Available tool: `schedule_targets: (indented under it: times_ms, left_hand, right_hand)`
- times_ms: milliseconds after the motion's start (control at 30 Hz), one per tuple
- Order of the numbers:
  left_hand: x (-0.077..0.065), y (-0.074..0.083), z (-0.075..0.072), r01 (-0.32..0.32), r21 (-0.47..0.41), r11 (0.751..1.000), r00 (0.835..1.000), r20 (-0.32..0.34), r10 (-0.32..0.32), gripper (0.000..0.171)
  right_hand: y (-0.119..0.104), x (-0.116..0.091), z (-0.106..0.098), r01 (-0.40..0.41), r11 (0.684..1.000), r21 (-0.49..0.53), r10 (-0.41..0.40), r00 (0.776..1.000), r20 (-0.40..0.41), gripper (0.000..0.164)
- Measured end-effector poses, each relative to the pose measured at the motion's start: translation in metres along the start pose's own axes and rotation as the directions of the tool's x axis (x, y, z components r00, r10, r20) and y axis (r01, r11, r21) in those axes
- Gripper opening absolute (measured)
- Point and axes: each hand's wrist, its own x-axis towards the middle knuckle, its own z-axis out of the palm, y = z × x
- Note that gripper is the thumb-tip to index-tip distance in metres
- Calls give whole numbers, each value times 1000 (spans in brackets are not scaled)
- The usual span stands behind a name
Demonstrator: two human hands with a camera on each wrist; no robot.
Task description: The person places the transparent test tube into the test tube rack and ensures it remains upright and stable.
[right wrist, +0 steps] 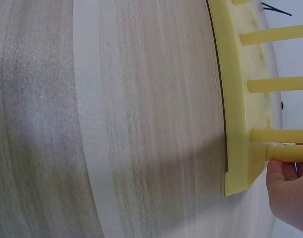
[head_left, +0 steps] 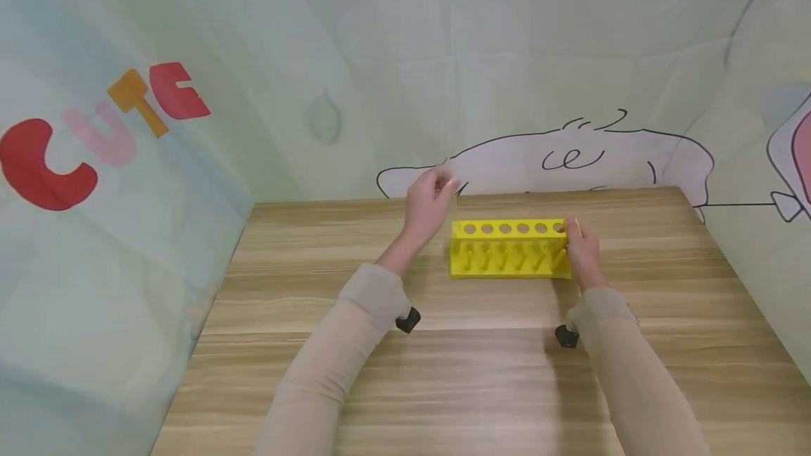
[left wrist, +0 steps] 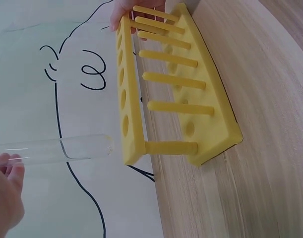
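Note:
A yellow test tube rack (head_left: 513,236) stands on the wooden table, with a row of round holes along its top bar and pegs below. My left hand (head_left: 431,203) is raised above the rack's left end and pinches a clear test tube (left wrist: 87,147). In the left wrist view the tube's rounded end points toward the top bar, near its last hole, with a small gap between. At the opposite end, my right hand (head_left: 583,252) grips the rack by its end post (right wrist: 290,153). I see no tube standing in the rack.
The wooden table (head_left: 481,378) reaches back to a printed cloth backdrop (head_left: 393,76). Cloth also hangs along the left and right sides. A small black device (head_left: 408,320) sits by the left cuff, and another (head_left: 567,336) by the right cuff.

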Motion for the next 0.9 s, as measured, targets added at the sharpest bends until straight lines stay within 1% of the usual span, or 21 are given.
schedule_targets:
  times_ms: [167, 267, 433, 667, 900]
  left_hand:
    - [1, 2, 4, -28, 10, 1000, 1000, 3, 28, 21]
    - [1, 3, 7, -41, 13, 999, 999, 2, 41, 20]
    - [0, 5, 11, -46, 14, 999, 999, -4, 46, 21]
    - [0, 7, 15, -56, 7, 998, 998, -8, 56, 19]
    - [0, 5, 21, -59, 9, 998, 998, -32, 59, 16]
  right_hand:
    - [-1, -1, 0, 8, 1000, 9, -8, 1000, -3, 46]
    - [-1, -1, 0, 8, 1000, 5, -8, 1000, -7, 42]
    - [1, 1, 0, 12, 1000, 12, -12, 1000, -16, 43]
    - [0, 3, 0, -1, 1000, 10, 1, 1000, -16, 52]
    - [0, 2, -1, -2, 1000, 14, 2, 1000, -4, 45]
